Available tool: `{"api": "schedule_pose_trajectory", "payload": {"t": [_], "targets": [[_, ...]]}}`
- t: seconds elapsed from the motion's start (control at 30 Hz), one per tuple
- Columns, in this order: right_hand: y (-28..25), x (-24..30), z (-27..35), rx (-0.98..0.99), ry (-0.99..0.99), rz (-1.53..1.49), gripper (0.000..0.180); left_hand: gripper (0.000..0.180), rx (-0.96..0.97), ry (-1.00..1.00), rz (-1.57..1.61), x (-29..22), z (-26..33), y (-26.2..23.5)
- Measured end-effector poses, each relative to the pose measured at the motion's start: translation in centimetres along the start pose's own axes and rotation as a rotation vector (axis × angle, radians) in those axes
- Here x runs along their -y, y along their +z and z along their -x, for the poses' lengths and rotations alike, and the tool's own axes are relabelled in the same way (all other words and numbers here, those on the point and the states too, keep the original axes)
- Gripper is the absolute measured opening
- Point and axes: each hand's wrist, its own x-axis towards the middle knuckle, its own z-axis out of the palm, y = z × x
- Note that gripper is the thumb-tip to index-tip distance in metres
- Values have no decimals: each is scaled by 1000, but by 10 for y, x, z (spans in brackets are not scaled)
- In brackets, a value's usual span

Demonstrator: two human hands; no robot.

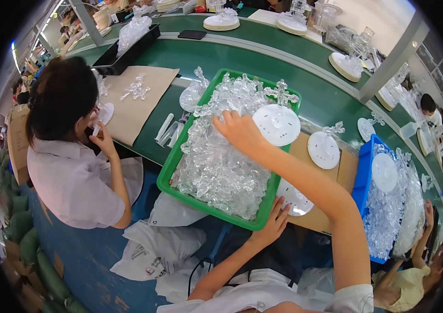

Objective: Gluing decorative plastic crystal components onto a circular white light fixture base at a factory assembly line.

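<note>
A green tray [164, 178] heaped with clear plastic pieces [221, 172] stands tilted before me. My right hand [236, 131] reaches over the middle of the heap. Its bent fingers touch the pieces, slightly apart, with no piece plainly gripped. Beside that wrist, a white round disc [277, 125] with small holes and a clear branched stem rests on the tray's right side. At the tray's near right corner is my left hand [272, 225], fingers stretched out. They lie against the corner and the edge of another white disc [295, 198], partly hidden behind the tray.
Right of the tray, a white disc [323, 150] lies on cardboard. A blue bin [363, 172] of clear pieces stands farther right. A co-worker [75, 161] sits at left by brown paper [151, 99]. White bags [159, 248] lie below. A green conveyor [284, 62] runs behind.
</note>
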Motion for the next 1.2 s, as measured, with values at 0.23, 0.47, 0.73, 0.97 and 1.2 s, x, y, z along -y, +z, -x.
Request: {"api": "schedule_pose_trajectory", "payload": {"t": [0.23,0.47,0.73,0.97,1.2], "targets": [[-102,-23,54,8,541,-1059,30,47,-23,-9,27,-3,4,9],[-176,-19,160,105,1264,-1734,31,43,-8,-7,-72,-41,10,-3],[-182,1,258,340,795,-1663,38,40,-7,-554,1578,-64,-12,-38],[-171,65,252,-18,1493,-1367,60,33,-311,-716,1208,-65,-13,-5],[-150,45,270,-562,1800,-2101,39,48,10,-51,46,-16,-4,-18]]}}
